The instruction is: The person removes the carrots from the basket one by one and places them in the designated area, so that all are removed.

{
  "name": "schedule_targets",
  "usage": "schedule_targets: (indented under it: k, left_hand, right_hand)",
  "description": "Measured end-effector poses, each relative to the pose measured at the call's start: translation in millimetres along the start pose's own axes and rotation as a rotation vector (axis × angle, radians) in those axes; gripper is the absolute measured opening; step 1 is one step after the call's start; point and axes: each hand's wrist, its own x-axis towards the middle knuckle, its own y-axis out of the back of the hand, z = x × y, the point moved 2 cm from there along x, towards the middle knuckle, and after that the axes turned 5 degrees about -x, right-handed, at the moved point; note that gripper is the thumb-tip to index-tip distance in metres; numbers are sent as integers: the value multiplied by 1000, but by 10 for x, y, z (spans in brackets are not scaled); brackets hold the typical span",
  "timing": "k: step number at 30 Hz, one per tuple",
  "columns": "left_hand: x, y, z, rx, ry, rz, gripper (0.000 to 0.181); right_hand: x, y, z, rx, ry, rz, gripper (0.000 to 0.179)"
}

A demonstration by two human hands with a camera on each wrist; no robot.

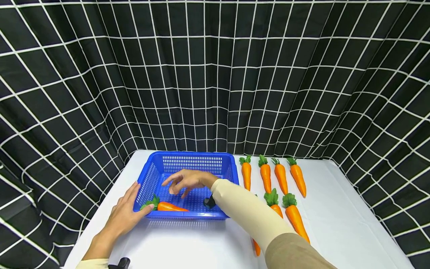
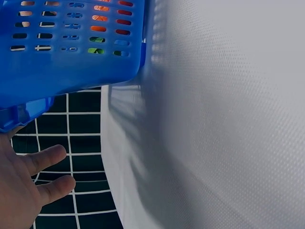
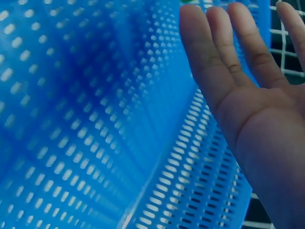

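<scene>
A blue plastic basket with slotted walls stands on the white table. Inside it, along the near wall, lies an orange carrot with green leaves toward the left. My left hand rests at the basket's near left corner, thumb on the rim beside the leaves and fingers along the left side. Over the inside of the basket hovers my right hand, its fingers apart and holding nothing. In the right wrist view the fingers extend above the perforated basket floor.
To the basket's right, several carrots lie in rows on the table, leaves pointing away. The right forearm passes over the nearer row and partly hides it. Black cloth with a white grid surrounds the table's back and sides.
</scene>
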Motion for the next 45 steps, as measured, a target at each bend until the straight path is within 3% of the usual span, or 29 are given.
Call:
schedule_targets:
  k: [5, 21, 38, 45]
  left_hand:
    - [0, 9, 18, 0, 2, -1, 93]
    - [-10, 16, 2, -4, -16, 17, 92]
    - [-3, 28, -2, 3, -24, 22, 93]
    - [-10, 12, 12, 13, -14, 16, 93]
  right_hand:
    - [44, -118, 43, -37, -63, -57, 50]
    - [94, -225, 42, -81, -130, -133, 52]
    - [100, -306, -56, -127, -151, -163, 48]
    - [129, -281, -8, -158, -114, -89, 43]
